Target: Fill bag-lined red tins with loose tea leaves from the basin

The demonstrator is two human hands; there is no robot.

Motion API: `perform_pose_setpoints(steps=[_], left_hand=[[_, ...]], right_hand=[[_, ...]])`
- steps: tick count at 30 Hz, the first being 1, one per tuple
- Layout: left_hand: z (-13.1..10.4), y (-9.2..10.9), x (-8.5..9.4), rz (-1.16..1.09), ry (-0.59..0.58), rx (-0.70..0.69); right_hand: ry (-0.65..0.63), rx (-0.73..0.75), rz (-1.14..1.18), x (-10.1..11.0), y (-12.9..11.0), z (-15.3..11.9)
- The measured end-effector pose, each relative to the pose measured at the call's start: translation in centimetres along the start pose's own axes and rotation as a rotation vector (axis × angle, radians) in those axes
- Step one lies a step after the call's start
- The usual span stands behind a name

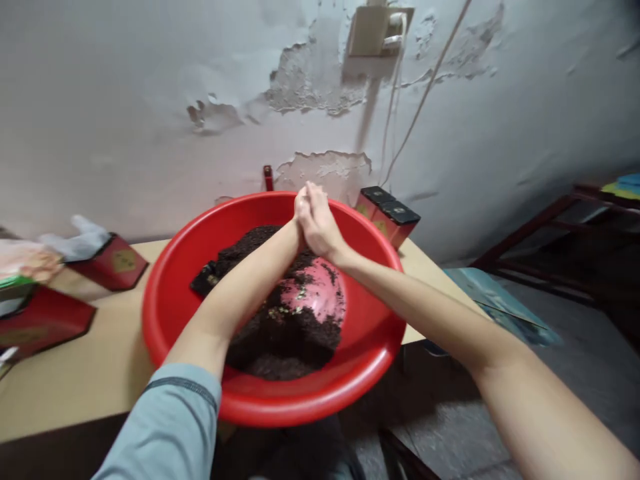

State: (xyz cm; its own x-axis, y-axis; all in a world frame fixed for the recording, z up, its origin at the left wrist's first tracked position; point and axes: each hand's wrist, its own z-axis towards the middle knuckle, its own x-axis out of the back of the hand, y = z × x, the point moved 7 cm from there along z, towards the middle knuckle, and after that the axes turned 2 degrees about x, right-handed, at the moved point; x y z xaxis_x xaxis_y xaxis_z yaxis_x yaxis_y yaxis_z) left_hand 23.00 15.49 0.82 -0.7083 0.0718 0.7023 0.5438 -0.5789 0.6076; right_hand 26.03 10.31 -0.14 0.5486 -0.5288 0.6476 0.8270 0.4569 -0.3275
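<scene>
Our left hand [301, 205] and right hand [323, 230] press together, fingers [315, 198] extended, any grip unclear; much soil [310, 337] lies in the part-bare red basin [310, 408].

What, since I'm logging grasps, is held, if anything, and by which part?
Nothing visible; the left hand and right hand are together, so anything between is hidden.

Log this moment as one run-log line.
left hand: pressed against right hand; place: over red basin; basin: dark soil; between palms: hidden

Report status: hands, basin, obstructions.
Left hand and right hand pressed together over red basin. Dark soil inside, spread unevenly. Forearms block view of some soil.
</scene>
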Motion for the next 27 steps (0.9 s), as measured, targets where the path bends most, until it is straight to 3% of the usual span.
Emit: perform_pose_setpoints(steps=[2,4,6,8,10,12,14,15,17,19,22,25,27], left_hand=[[-2.3,-2.5,2.7,-0.072,-0.002,0.142],[-4.8,-5.2,5.4,-0.258,0.061,0.354],[-7.2,-8.2,7.7,-0.499,0.122,0.554],[-9.7,-11.4,10.6,-0.656,0.183,0.674],[-12.5,-15.2,14.9,-0.619,0.276,0.72],[-16.0,-19.1,20.4,-0.347,0.38,0.709],[-20.0,-22.5,26.1,0.085,0.455,0.699],[-22.1,-23.9,28.5,0.297,0.471,0.704],[-26.2,-27.3,31.9,0.579,0.447,0.845],[-29.5,-30.5,33.3,0.652,0.332,0.987],[-31.5,-33.3,33.3,0.655,0.228,1.0],[-31.6,-34.0,32.6,0.705,0.21,0.976],[-31.5,-33.5,32.5,0.744,0.22,0.958]], right_hand=[[-0.059,0.166,-0.064,-1.8,-8.4,-2.7],[-0.193,0.443,-0.06,-3.4,-15.3,-5.8],[-0.322,0.759,-0.01,-4.6,-19.5,-8.7],[-0.412,0.975,0.0,-6.2,-20.1,-10.8],[-0.484,0.994,-0.098,-8.9,-17.9,-11.5],[-0.525,0.863,-0.226,-11.8,-14.9,-11.4],[-0.555,0.789,-0.265,-13.6,-13.2,-11.6],[-0.554,0.785,-0.261,-14.1,-13.3,-11.7],[-0.513,0.788,-0.232,-14.3,-15.2,-10.9],[-0.446,0.79,-0.194,-14.2,-18.7,-9.0],[-0.394,0.768,-0.131,-15.5,-25.1,-4.7],[-0.395,0.705,-0.094,-18.5,-30.0,-0.3],[-0.408,0.684,-0.091,-20.8,-31.9,1.7]])
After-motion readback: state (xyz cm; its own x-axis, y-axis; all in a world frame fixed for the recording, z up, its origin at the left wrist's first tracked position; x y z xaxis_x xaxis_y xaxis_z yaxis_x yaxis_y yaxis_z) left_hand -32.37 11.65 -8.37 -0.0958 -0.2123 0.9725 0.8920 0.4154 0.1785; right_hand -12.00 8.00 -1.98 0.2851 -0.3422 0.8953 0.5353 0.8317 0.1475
